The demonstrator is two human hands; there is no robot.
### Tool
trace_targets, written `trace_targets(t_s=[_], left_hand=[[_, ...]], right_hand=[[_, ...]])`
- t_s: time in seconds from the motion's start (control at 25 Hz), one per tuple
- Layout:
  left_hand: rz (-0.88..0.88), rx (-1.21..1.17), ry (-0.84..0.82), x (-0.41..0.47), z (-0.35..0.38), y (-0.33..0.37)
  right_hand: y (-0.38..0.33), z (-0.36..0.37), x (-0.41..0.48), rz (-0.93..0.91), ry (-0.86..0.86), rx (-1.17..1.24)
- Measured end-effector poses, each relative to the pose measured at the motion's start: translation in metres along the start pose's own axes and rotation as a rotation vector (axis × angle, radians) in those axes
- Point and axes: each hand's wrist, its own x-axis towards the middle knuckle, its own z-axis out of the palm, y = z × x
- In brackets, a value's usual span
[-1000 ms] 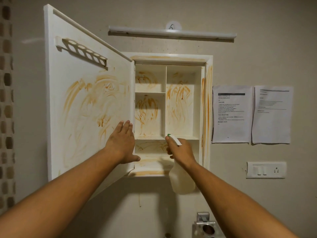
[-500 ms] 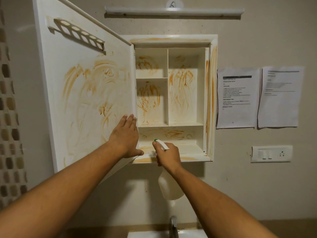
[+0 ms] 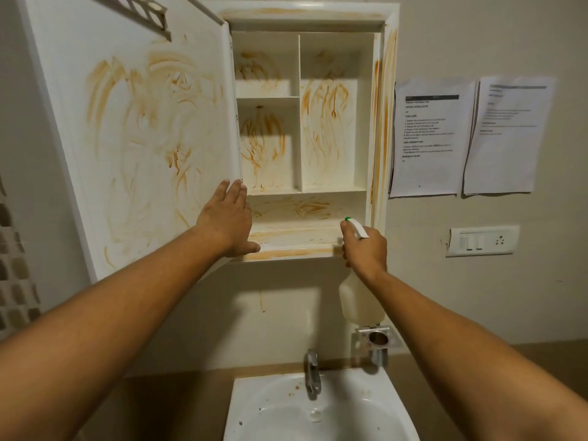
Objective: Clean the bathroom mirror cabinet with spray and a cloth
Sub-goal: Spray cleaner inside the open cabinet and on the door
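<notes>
Left hand: The left hand (image 3: 227, 218) lies flat on the low edge of the open white cabinet door (image 3: 127, 122). Its fingers are straight and close together, and the thumb sticks out to the side.
Right hand: The right hand (image 3: 366, 249) is curled round the neck of a white plastic spray bottle with a green tip (image 3: 358, 303).
Spray bottle: The tip pokes up above the right hand, in front of the bottom shelf. The body hangs below that hand.
Cabinet: The white wall cabinet with small shelves (image 3: 305, 14) is above and between the hands. Orange-brown smears cover its back, shelves and right side.
Door: It spreads up and left of the left hand, smeared too.
Below the hands: A white sink (image 3: 254, 409) with a silver tap (image 3: 312, 377). A shiny metal holder (image 3: 375, 337) sits just under the bottle.
Right of the right hand: Two white printed papers (image 3: 428, 135) and a white switch plate (image 3: 482, 240).
</notes>
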Motion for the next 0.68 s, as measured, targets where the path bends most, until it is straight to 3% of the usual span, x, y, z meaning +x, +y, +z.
trace_targets(t_s=[0.2,0.32,0.48,0.68], left_hand=[[0.019,0.034,-0.012,-0.007,0.002,0.005],[0.027,0.044,-0.013,-0.007,0.002,0.008],[0.042,0.041,-0.014,-0.008,0.003,0.012],[0.057,0.032,-0.002,-0.007,0.004,0.017]], right_hand=[[-0.007,0.047,-0.050,-0.090,-0.288,-0.025],[-0.007,0.071,-0.072,-0.083,-0.355,-0.069],[0.007,0.047,-0.069,-0.041,-0.324,-0.095],[0.023,-0.023,-0.034,0.048,-0.096,-0.170]])
